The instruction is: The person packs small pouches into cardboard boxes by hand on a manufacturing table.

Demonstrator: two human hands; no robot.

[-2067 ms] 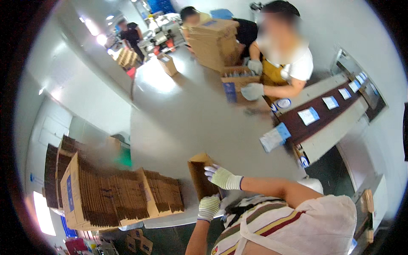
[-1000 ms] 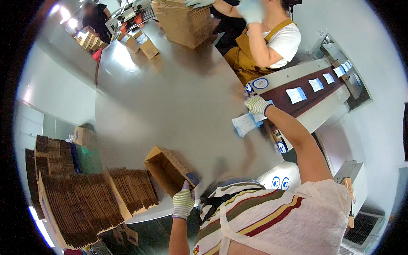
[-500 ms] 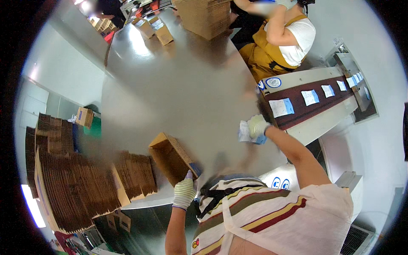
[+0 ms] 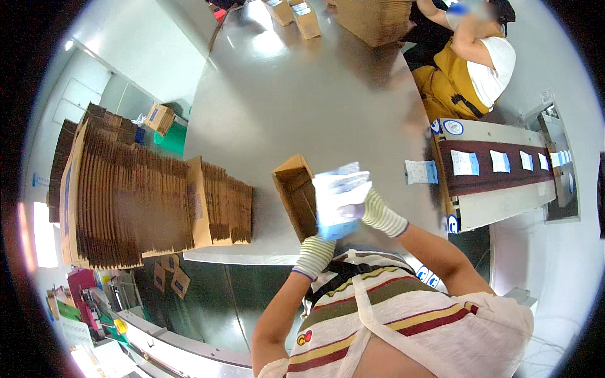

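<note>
An open brown cardboard box [image 4: 293, 196] rests tilted on the metal table in front of me. My left hand [image 4: 315, 255], in a striped knit glove, grips its near end; its fingertips are partly hidden behind the packets. My right hand [image 4: 383, 215], gloved alike, is closed on several white-and-blue packets [image 4: 340, 196], held over the box's right side and covering part of its opening. To the right, another packet [image 4: 421, 171] lies at the end of the conveyor belt, on the table side.
The dark red conveyor belt [image 4: 498, 167] carries more packets on the right. Folded cardboard boxes [image 4: 138, 195] stand in a long row at left. Cartons [image 4: 305, 20] and a cardboard stack [image 4: 375, 22] are at the table's far end. A person in yellow overalls [image 4: 455, 82] sits at far right.
My right hand has carried packets from beside the belt leftward to the box. One packet has come off the belt's end. The view has shifted, and the left hand stays at the box.
</note>
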